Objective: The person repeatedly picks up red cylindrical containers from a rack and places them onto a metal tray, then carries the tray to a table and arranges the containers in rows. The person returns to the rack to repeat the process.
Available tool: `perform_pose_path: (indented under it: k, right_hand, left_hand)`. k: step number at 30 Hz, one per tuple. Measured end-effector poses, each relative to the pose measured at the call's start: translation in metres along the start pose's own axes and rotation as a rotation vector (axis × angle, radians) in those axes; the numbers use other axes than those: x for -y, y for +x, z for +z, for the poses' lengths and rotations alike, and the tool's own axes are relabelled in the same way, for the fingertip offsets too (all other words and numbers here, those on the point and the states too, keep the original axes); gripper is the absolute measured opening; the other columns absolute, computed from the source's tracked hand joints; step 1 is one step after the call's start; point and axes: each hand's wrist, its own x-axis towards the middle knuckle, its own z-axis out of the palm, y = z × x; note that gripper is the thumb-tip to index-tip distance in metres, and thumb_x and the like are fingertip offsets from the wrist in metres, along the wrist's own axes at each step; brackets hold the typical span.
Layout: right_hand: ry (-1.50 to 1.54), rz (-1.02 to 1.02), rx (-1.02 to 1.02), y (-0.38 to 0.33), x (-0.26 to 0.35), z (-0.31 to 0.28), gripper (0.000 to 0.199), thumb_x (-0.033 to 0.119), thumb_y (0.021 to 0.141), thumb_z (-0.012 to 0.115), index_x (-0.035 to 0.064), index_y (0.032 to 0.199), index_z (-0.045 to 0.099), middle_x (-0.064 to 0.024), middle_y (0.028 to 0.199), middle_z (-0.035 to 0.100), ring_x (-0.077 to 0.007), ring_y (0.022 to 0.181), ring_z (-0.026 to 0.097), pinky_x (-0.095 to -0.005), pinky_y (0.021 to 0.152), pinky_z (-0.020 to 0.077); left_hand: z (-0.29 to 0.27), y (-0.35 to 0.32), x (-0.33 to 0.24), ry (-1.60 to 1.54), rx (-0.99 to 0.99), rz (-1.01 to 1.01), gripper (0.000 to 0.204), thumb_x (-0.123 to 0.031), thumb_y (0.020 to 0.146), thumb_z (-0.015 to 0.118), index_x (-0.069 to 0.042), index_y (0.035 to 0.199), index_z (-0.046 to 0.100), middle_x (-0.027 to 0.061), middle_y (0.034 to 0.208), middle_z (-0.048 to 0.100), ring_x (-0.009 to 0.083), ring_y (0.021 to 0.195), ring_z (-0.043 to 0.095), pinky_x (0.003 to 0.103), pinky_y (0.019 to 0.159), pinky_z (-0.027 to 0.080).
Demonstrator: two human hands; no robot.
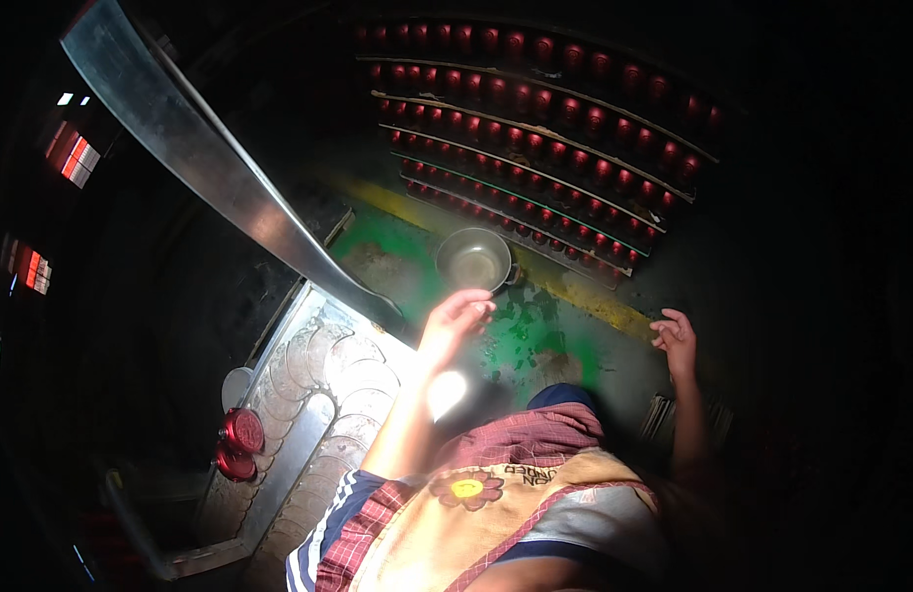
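From afar, I see my left hand [459, 321] near the pot [473, 260], my right hand [678, 341] out wide, both empty. Maybe I'm getting ready; a grab needs reaching.

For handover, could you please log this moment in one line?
left hand: empty, pot beyond; right hand: empty, held out; red items: on shelves
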Motion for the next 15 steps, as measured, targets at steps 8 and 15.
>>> perform_pose_path:
  k: [8,15]
  right_hand:
    - [0.001,-0.392,-0.591,0.216,0.044,-0.168,0.040,0.024,0.099,0.056,0.0032,0.133,0.055,-0.0115,0.116,0.066,-0.0209,0.100,0.065,-0.0329,0.082,0.0556]
    - [-0.293,-0.795,-0.588,0.334,0.223,-0.175,0.018,0.008,0.099,0.054,-0.0027,0.111,0.061,-0.0163,0.121,0.064,-0.0267,0.103,0.064,-0.0359,0.090,0.0554]
  left_hand:
    - [0.008,0.260,-0.156,0.231,-0.320,0.395,0.029,-0.013,0.098,0.062,-0.005,0.126,0.060,0.0020,0.106,0.067,0.0086,0.086,0.061,0.021,0.072,0.049]
    - [-0.035,0.436,-0.352,0.609,-0.618,0.834,0.044,-0.011,0.093,0.065,-0.004,0.135,0.055,0.0108,0.121,0.065,0.0179,0.109,0.062,0.029,0.092,0.050]
